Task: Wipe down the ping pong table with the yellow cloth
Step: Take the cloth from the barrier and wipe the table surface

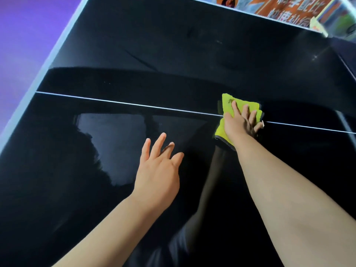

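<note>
Table: the black, glossy table [134,54] is crossed by a thin white line [115,102].
Cloth: the folded yellow cloth [227,102] with a grey edge lies flat on the table, straddling the white line.
Right hand: the right hand [238,123] lies on top of the cloth at the line, its fingers [235,108] straight and spread, pressing down without curling round it. Cloth shows past the fingertips and below the thumb side.
Left hand: the left hand [158,170] is on the near side of the line, apart from the cloth, fingers spread, holding nothing. Whether it touches the table cannot be told.
Banner: an orange printed banner [289,8] stands on the far side of the line, past the table's edge.
</note>
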Motion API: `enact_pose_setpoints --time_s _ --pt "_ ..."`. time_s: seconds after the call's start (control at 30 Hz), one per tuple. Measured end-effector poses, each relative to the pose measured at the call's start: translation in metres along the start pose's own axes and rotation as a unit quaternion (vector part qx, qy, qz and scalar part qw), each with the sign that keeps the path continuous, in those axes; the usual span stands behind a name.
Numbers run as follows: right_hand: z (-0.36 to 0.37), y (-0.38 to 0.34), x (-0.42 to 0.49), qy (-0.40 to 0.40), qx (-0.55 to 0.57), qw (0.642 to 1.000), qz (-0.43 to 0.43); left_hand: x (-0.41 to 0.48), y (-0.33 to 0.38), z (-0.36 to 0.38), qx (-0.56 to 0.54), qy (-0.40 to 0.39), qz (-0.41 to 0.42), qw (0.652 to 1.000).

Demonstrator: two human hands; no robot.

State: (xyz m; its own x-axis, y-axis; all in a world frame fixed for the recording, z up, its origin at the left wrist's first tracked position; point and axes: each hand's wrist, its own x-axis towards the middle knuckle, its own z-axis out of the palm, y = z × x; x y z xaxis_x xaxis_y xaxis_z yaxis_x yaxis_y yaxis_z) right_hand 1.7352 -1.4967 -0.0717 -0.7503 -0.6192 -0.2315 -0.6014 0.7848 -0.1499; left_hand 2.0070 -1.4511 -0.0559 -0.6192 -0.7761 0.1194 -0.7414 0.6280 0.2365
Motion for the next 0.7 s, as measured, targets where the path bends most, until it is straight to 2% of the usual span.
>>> enact_pose_setpoints --time_s 0.17,0.33,0.53,0.7 --pt "0.014 -0.017 -0.057 -0.015 -0.030 0.999 -0.017 -0.033 -0.058 -0.021 -0.002 -0.006 -0.032 0.999" --pt "0.036 -0.082 -0.109 -0.030 -0.040 0.998 -0.047 -0.064 -0.113 -0.043 -0.006 -0.012 -0.058 0.998" --pt "0.063 -0.185 -0.159 -0.048 -0.039 0.990 -0.129 -0.100 -0.173 -0.066 -0.014 0.001 -0.096 0.995" --pt "0.090 -0.257 -0.207 -0.076 -0.044 0.970 -0.227 -0.132 -0.214 -0.074 0.006 -0.026 -0.130 0.991"
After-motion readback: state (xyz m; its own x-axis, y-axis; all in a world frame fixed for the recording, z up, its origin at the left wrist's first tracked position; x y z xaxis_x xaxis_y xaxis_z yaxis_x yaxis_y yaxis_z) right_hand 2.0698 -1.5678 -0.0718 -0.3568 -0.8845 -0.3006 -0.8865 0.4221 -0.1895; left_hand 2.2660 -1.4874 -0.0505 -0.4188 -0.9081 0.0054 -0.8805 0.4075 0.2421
